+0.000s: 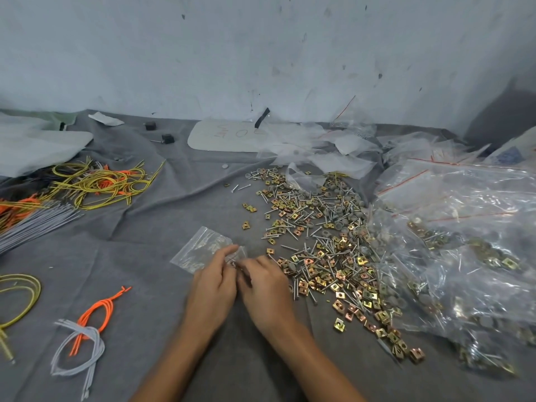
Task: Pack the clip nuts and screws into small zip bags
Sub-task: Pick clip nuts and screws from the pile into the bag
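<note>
Presently the left hand (213, 285) pinches the near edge of the small zip bag (200, 248) between curled fingers and thumb; the right hand (265, 288) has its curled fingertips at the same spot, by the bag's mouth; whether that grip has the other lip or a bit of hardware I cannot tell, as the contact is blurred; the bag lies flat on the grey-clothed table (139, 256), just left of the loose heap of clip nuts (338, 324) and screws (243, 187); to do this step well, I judge, hold one lip firmly so the mouth stays open, feed screws head-first so points do not pierce the film, then press the zip across from one end; large filled bags (464, 256) lie further right.
</note>
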Tool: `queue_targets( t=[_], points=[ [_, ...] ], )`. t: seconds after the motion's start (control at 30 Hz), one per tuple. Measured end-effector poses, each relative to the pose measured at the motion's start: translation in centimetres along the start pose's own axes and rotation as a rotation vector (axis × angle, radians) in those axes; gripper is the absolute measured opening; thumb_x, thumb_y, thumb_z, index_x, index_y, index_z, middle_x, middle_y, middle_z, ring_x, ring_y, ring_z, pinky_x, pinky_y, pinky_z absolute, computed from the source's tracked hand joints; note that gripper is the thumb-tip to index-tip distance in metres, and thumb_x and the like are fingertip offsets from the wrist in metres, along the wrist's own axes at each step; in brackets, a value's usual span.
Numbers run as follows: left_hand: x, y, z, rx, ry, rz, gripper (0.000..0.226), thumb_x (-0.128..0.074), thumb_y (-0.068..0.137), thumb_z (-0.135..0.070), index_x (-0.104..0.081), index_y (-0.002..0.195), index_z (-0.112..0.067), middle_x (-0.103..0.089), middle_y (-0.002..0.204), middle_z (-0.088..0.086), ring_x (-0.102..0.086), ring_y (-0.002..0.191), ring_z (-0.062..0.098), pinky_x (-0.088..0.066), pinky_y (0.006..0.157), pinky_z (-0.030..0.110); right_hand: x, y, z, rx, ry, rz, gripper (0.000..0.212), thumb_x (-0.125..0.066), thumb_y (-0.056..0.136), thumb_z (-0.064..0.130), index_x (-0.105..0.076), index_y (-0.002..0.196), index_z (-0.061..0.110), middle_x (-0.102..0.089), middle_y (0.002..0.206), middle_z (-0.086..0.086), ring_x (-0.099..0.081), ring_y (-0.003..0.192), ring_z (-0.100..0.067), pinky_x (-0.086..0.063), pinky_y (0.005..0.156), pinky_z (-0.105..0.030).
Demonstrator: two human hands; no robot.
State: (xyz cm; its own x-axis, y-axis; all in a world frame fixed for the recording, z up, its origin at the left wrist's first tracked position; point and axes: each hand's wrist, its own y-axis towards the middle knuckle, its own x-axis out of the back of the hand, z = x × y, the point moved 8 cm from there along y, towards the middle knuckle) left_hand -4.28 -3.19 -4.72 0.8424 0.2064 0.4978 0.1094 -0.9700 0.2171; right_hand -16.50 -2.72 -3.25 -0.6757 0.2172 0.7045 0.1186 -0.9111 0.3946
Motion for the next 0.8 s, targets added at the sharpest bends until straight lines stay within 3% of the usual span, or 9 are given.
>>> queue_targets(
  t=[0.1,0.37,0.53,0.67,0.8],
  points=[
    [0.1,0.1,0.0,0.006,0.012,-0.005,0.045,-0.038,0.084,-0.039,-0.055,0.125,-0.045,-0.067,0.081,-0.023,-0.063,0.084,-0.002,-0.046,0.073,0.022,-0.5,-0.1,0.6,0.074,-0.021,0.069,0.027,-0.051,0.094,0.020,-0.066,0.117,0.019,-0.066,0.098,-0.004,-0.058,0.092,-0.026,-0.046,0.076,-0.040],
    [0.3,0.1,-0.3,0.002,0.004,-0.035,0.042,-0.042,0.090,-0.025,-0.062,0.125,-0.036,-0.072,0.100,-0.011,-0.065,0.092,0.004,-0.046,0.078,0.022,-0.2,-0.3,0.6,0.073,0.086,0.074,0.028,-0.047,0.097,0.020,-0.061,0.121,0.026,-0.070,0.101,0.000,-0.058,0.090,-0.023,-0.046,0.074,-0.040],
    [0.3,0.2,-0.1,0.009,-0.003,-0.033,0.042,-0.049,0.096,-0.006,-0.063,0.124,-0.033,-0.068,0.080,-0.006,-0.058,0.071,0.003,-0.045,0.070,0.028,0.9,-0.4,0.2,0.031,0.194,-0.026,0.017,-0.056,0.095,0.014,-0.068,0.106,0.020,-0.070,0.099,0.007,-0.061,0.090,-0.014,-0.050,0.080,-0.035],
    [0.5,0.3,-0.2,0.005,-0.002,-0.066,0.039,-0.051,0.096,-0.006,-0.065,0.122,-0.032,-0.061,0.066,-0.015,-0.055,0.064,-0.004,-0.039,0.062,0.016,3.2,0.4,-1.1,0.053,0.123,-0.062,0.015,-0.061,0.092,0.012,-0.069,0.102,0.020,-0.069,0.097,0.008,-0.062,0.089,-0.013,-0.051,0.080,-0.032],
    [0.4,0.2,-0.2,0.017,-0.049,-0.062,0.037,-0.045,0.093,-0.021,-0.064,0.121,-0.032,-0.054,0.053,-0.019,-0.047,0.049,0.002,-0.034,0.052,0.022,6.3,3.8,-6.0,-0.064,-0.052,0.013,0.011,-0.059,0.095,0.019,-0.067,0.099,0.025,-0.066,0.094,0.011,-0.058,0.090,-0.012,-0.050,0.079,-0.033]
  ],
)
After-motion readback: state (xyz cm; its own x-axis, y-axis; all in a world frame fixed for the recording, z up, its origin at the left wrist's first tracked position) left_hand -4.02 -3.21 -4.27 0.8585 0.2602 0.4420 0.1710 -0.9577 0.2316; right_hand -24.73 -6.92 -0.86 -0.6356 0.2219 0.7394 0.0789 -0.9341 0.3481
